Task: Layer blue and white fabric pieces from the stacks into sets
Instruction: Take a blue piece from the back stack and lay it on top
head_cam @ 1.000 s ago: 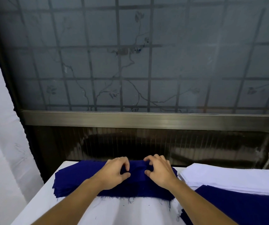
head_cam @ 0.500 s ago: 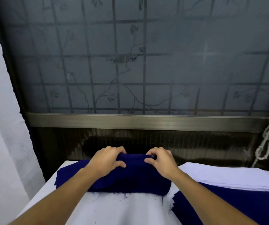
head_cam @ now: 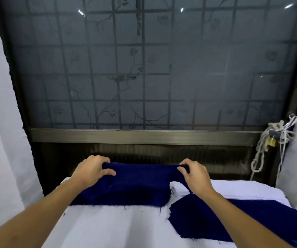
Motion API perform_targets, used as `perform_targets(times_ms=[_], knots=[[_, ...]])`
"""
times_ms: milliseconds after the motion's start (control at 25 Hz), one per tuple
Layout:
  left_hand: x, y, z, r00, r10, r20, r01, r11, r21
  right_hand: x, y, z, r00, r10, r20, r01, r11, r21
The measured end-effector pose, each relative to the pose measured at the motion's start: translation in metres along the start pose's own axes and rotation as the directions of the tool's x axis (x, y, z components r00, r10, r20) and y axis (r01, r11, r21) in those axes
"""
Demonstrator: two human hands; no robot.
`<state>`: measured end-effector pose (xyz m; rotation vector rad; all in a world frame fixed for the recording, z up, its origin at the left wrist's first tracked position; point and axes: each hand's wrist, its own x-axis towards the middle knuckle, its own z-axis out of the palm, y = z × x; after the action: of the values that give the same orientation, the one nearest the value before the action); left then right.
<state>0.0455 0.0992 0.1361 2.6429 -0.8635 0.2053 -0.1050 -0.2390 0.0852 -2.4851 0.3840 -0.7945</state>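
While your left hand (head_cam: 92,171) and right hand (head_cam: 196,176) each pinch the far edge of the blue piece (head_cam: 137,178), held above the blue stack (head_cam: 126,199) with its long axis running left to right, the blue-topped pile (head_cam: 224,217) lies to your right, nearer your right hand

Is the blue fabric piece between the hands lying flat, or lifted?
Lifted: the left hand and right hand each pinch the far edge of the blue fabric piece, stretched between them above the blue stack.
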Motion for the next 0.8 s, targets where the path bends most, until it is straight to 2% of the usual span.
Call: perform_targets(times_ms=[200, 400, 520, 800], knots=[[-0.033, 0.009, -0.006, 0.995, -0.099, -0.023, 0.092, 0.971, -0.221, -0.034, 0.031, -0.044, 0.987, 0.156, -0.04, -0.139, 0.95, 0.281], [-0.072, 0.019, -0.001, 0.96, -0.26, -0.102, 0.172, 0.836, -0.521, -0.063, 0.053, -0.072, 0.98, 0.198, -0.022, -0.174, 0.904, 0.39], [-0.093, 0.026, 0.01, 0.951, -0.293, -0.101, 0.19, 0.808, -0.558, -0.078, 0.057, -0.074, 0.983, 0.182, -0.003, -0.166, 0.905, 0.392], [-0.135, 0.026, 0.031, 0.949, -0.307, -0.075, 0.234, 0.842, -0.486, -0.102, 0.067, -0.066, 0.984, 0.157, 0.085, -0.175, 0.936, 0.306]])
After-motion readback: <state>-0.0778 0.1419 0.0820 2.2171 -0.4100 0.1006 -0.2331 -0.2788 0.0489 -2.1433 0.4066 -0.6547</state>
